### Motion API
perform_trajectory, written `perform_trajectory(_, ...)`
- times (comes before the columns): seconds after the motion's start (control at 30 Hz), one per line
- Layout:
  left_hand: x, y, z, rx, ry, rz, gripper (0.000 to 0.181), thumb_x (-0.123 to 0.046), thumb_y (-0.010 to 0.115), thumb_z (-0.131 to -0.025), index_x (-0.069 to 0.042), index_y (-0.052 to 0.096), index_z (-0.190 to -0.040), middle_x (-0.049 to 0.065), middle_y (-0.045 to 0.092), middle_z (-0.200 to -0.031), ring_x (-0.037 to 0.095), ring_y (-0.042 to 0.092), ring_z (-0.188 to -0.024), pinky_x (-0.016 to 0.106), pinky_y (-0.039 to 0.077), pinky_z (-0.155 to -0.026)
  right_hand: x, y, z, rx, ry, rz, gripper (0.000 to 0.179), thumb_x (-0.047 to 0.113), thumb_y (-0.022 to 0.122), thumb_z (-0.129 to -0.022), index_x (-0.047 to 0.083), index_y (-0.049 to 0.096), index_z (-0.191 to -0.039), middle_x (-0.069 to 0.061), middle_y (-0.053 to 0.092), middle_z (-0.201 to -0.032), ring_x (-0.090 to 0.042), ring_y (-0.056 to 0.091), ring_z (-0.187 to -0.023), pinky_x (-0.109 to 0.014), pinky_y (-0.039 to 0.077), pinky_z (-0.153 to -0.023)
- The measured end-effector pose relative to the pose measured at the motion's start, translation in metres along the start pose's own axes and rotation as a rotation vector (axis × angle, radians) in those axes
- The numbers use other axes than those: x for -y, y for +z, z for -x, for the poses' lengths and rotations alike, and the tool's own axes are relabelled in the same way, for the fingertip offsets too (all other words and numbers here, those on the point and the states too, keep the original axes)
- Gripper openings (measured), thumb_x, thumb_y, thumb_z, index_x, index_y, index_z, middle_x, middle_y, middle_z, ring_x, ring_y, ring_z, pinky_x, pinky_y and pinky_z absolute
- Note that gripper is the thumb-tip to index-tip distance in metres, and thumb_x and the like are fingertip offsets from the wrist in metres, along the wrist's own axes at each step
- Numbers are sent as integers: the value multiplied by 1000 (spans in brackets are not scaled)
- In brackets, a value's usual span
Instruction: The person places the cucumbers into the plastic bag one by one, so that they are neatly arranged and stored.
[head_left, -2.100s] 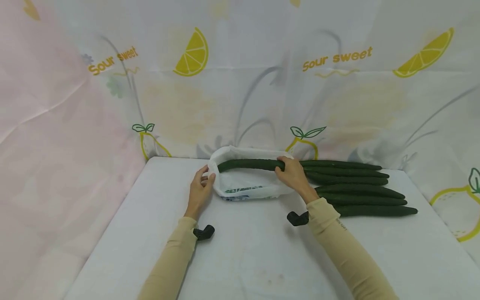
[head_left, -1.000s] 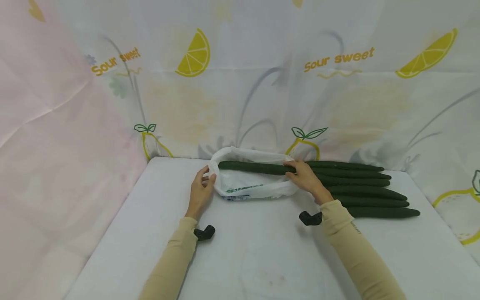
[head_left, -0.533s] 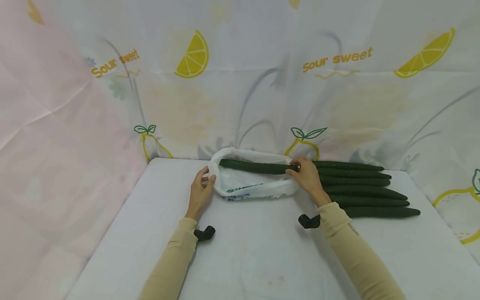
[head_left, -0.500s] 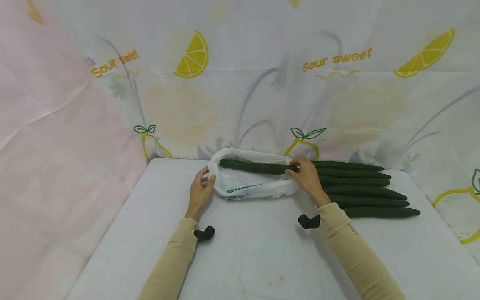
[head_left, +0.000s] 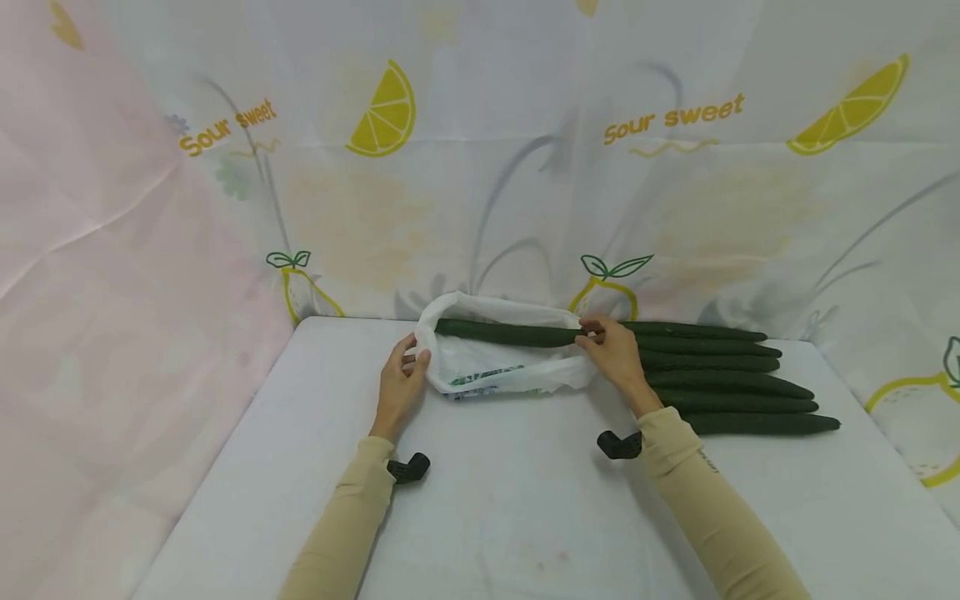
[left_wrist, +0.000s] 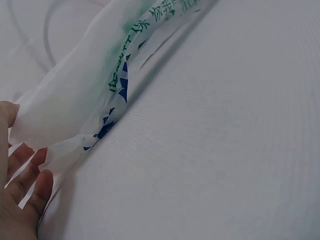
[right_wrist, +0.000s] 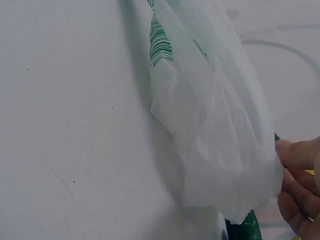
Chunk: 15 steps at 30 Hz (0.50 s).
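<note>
A white plastic bag (head_left: 525, 379) with green and blue print lies at the back of the table, its mouth spread wide. Inside it, along the far side, is a long dark green cucumber (head_left: 510, 333). My left hand (head_left: 401, 379) holds the bag's left rim, thumb on one side and fingers on the other. At the opposite end my right hand (head_left: 611, 350) pinches the bag's edge between thumb and fingers, right by the cucumber's right end. In the right wrist view the thumb (right_wrist: 297, 152) presses against the plastic, with a sliver of dark green beside it.
Several more cucumbers (head_left: 735, 383) lie side by side on the right of the table, partly behind the right hand and wrist. A printed cloth backdrop (head_left: 480, 208) rises behind the white table (head_left: 480, 500). Black wrist devices (head_left: 408, 468) are worn on both wrists.
The right hand has moved right from along the cucumber to the bag's right end. The cucumber's right end now sits slightly left of the fingers. The left hand has stayed at the rim.
</note>
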<state>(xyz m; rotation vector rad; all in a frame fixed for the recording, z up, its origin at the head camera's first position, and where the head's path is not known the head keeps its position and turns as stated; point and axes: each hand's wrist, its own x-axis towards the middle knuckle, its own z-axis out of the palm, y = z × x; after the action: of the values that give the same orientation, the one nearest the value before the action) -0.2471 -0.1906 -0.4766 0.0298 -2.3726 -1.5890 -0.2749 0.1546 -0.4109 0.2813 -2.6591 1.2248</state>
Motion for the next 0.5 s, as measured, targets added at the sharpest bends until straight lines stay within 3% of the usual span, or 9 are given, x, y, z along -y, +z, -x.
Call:
perform_trajectory(0.3, 0, -1, 0, -6, 8, -4, 52, -39, 54, -95, -16, 43, -140, 9, 50, -135, 28, 57, -111, 44, 47, -93, 0, 1, 1, -46, 28, 52, 13, 10, 66, -87, 5, 67, -99, -17, 69, -101, -31, 65, -88, -43, 51, -75)
perform_trajectory(0.5, 1, 0, 1, -5, 12, -6, 51, -37, 54, -96, -14, 43, -140, 11, 50, -135, 29, 57, -112, 44, 47, -93, -5, 0, 1, -35, 15, 98, 23, 5, 65, -85, -1, 64, -107, -22, 59, -110, -36, 55, -95, -46, 45, -80)
